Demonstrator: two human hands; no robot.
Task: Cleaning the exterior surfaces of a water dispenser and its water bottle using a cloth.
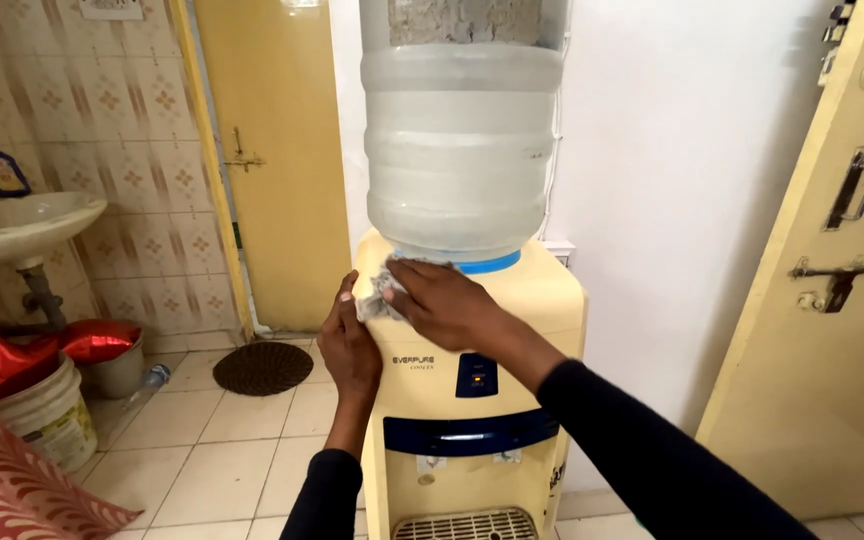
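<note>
A cloth [380,290] is being pressed onto the top of a water dispenser [512,330].

The crumpled grey-white cloth is lying on the front left corner of the cream dispenser top, just below the big clear water bottle [462,130] that is standing upside down in its blue collar. The right hand [447,300] is lying flat over the cloth with fingers stretched out, pinning it down rather than gripping it. The left hand [349,345] is cupping the dispenser's left edge, fingers curled loosely against the side, its fingertips reaching up to the cloth. Farther off to the left, a white sink [22,225] is hanging on the tiled wall above a bucket [47,415], and a round dark mat [262,368] is lying before a yellow door [272,160].
</note>
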